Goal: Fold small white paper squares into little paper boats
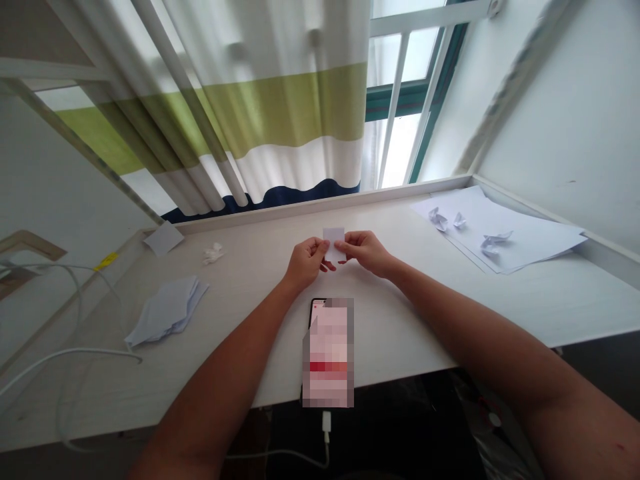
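A small white piece of paper point(334, 243) is held up over the desk, its flat face toward me. My left hand point(309, 260) pinches its left edge, thumb in front and fingers behind. On the right edge, my right hand point(367, 252) grips it the same way. Some fingertips show below the paper's lower edge; the rest are hidden behind it. Nearer to me, between my forearms, lies a phone point(329, 347) with a blurred-out screen.
Folded paper shapes point(493, 243) rest on large white sheets point(535, 233) at the right. At the left are a stack of paper pieces point(167, 310), a crumpled paper point(213, 253), a single square sheet point(164, 238) and white cables point(65, 360). A raised ledge point(320, 204) borders the desk.
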